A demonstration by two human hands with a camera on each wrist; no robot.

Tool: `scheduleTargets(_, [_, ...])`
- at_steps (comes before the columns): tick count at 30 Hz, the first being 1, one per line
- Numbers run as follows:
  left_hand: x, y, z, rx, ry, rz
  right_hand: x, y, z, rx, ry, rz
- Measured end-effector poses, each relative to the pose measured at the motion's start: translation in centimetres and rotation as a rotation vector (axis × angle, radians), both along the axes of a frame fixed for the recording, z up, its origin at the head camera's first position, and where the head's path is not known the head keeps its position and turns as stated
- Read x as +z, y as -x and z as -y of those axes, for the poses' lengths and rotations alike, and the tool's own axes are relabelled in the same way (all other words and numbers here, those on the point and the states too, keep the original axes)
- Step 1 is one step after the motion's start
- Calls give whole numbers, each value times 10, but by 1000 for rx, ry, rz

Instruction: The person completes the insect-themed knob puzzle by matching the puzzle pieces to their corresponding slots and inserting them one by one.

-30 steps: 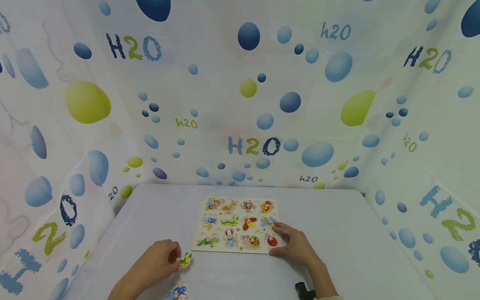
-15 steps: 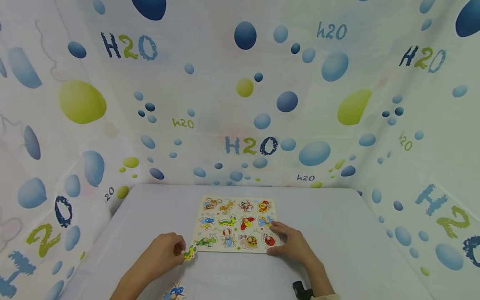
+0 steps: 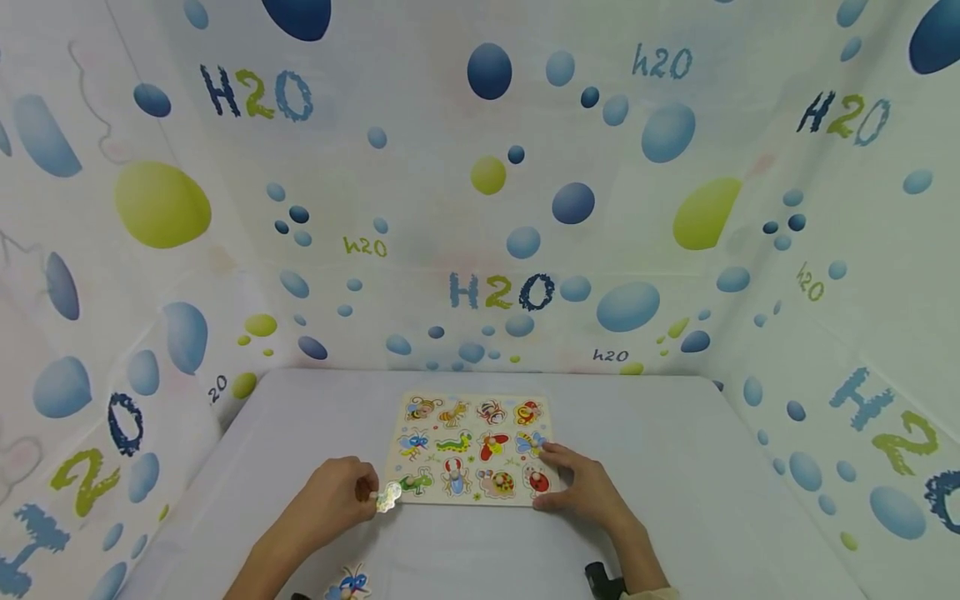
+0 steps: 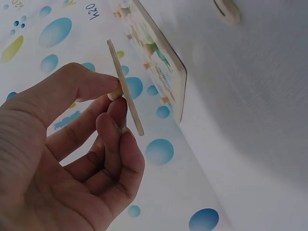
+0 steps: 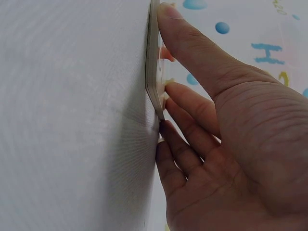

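My left hand (image 3: pixel 341 493) pinches a caterpillar puzzle piece (image 3: pixel 388 497) by its small knob (image 4: pixel 115 94), between thumb and fingers. In the left wrist view the piece stands edge-on, apart from the puzzle board (image 4: pixel 178 91). Glare washes out its picture in the head view, where it appears at the board's lower left corner. The pale wooden puzzle board (image 3: pixel 480 498) lies flat, bearing several insect pictures; some have knobbed pieces. My right hand (image 3: pixel 585 487) rests on the board's right-hand near corner, thumb (image 5: pixel 180 29) on the near edge and fingers spread along the side.
A blue mosquito puzzle piece (image 3: pixel 347 583) lies on the white table (image 3: pixel 465 550) near the front, below my left hand. A black wrist device (image 3: pixel 603 581) sits by the right forearm. White cloth walls (image 3: pixel 420 167) with blue and green spots surround the table.
My left hand has carried the caterpillar piece up and right to the board's lower left corner, tilting it into glare. The right hand stays on the board. The head view has shifted slightly.
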State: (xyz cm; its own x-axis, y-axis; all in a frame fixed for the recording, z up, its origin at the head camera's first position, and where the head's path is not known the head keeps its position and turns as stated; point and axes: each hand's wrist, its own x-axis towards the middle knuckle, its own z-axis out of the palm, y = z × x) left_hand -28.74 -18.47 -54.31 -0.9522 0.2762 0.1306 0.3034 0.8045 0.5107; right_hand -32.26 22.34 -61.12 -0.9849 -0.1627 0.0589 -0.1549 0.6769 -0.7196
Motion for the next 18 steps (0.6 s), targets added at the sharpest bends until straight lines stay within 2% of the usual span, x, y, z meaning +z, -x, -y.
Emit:
scheduleTargets(13, [4,16,-15,-10,7,-21,-1,-1,0,-3,-16,0])
scheduleTargets(18, [5,21,-21,-13,-6,-8,-1,-1,0,3,-14,-9])
